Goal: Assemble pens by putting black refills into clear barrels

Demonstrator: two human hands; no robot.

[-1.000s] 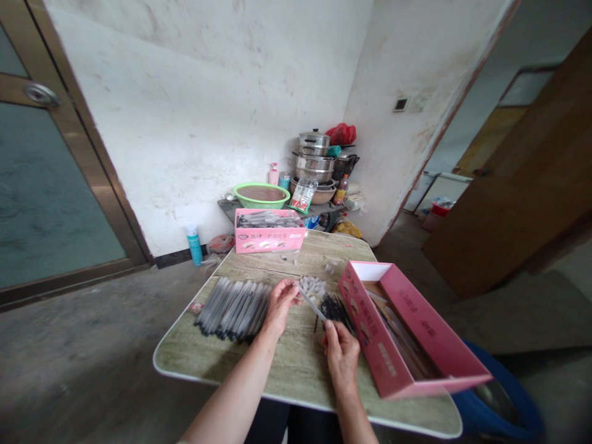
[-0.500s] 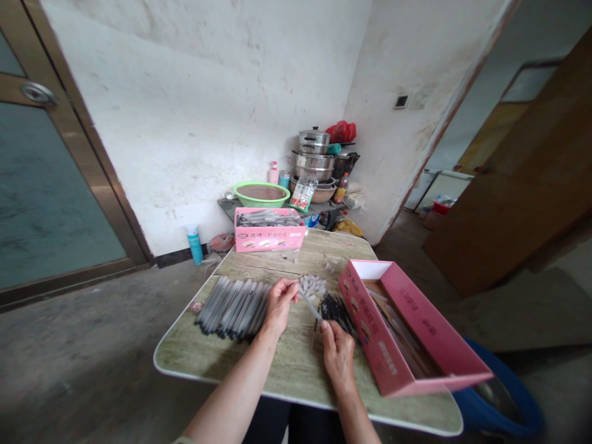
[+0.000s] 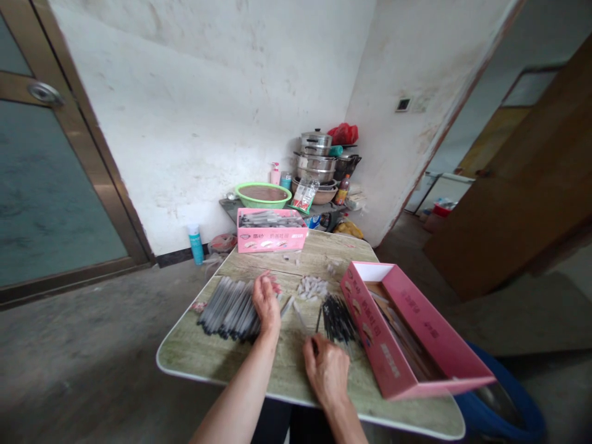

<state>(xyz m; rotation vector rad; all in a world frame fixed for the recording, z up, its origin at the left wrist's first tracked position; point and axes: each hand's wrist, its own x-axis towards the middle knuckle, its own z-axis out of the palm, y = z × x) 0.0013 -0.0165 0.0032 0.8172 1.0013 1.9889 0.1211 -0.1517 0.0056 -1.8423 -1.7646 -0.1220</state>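
My left hand [image 3: 267,305] is over the right end of a row of clear, dark-tipped pen barrels [image 3: 226,308]. Its fingertips are smeared by motion, so whether they grip anything cannot be made out. My right hand [image 3: 327,364] is closed near the table's front edge, with a thin black pen refill [image 3: 318,320] sticking up from its fingers. More black refills [image 3: 338,317] lie in a bunch just beyond it. Between my hands a pale pen barrel [image 3: 287,306] lies slanted. Small whitish pieces [image 3: 312,287] form a pile behind it.
A pink box [image 3: 272,239] full of pen parts stands at the table's far edge. The larger pink box [image 3: 386,345] on the right holds cardboard. Behind the table [image 3: 287,382] are a green basin [image 3: 263,195] and stacked pots [image 3: 316,161]. A blue tub [image 3: 513,394] sits at lower right.
My hands have come apart from the pen barrel they held between them. The left has moved left to the barrel row; the right has drawn slightly nearer and closed around a refill.
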